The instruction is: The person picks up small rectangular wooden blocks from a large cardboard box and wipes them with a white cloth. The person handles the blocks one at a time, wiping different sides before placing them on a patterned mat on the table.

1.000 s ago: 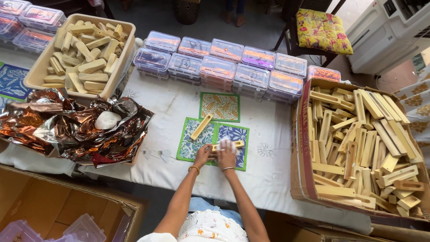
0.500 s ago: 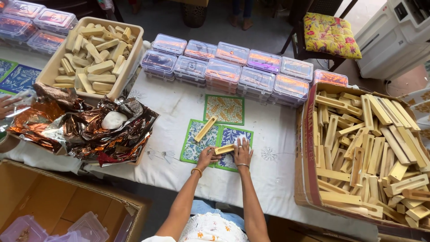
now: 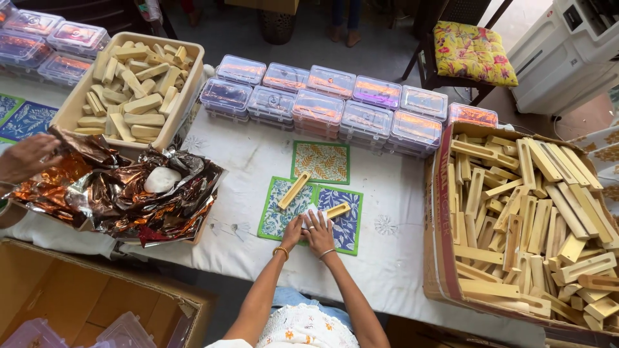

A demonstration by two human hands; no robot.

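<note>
My left hand (image 3: pixel 292 231) lies flat on a green leaf-patterned mat (image 3: pixel 274 216). My right hand (image 3: pixel 320 233) rests beside it on a blue patterned mat (image 3: pixel 348 227). Its fingertips touch a small white piece (image 3: pixel 311 209), and I cannot see whether it grips it. A slotted wooden bar (image 3: pixel 337 211) lies on the blue mat just past my right fingers. A second slotted bar (image 3: pixel 294 190) lies slanted across the green mat's far edge. A third mat (image 3: pixel 321 162), yellow-green, sits further back.
A cardboard box (image 3: pixel 442 212) of wooden bars is on the right, a tray (image 3: pixel 77 106) of wooden blocks at the back left. Clear plastic boxes (image 3: pixel 322 96) line the back. Another person's hand (image 3: pixel 26 158) touches crumpled foil (image 3: pixel 116 196). An open carton (image 3: pixel 84 299) stands below.
My hands let go of the wooden bar they held above the mats; it now lies on the blue mat and both hands have drawn back. Another person's hand came in at the left.
</note>
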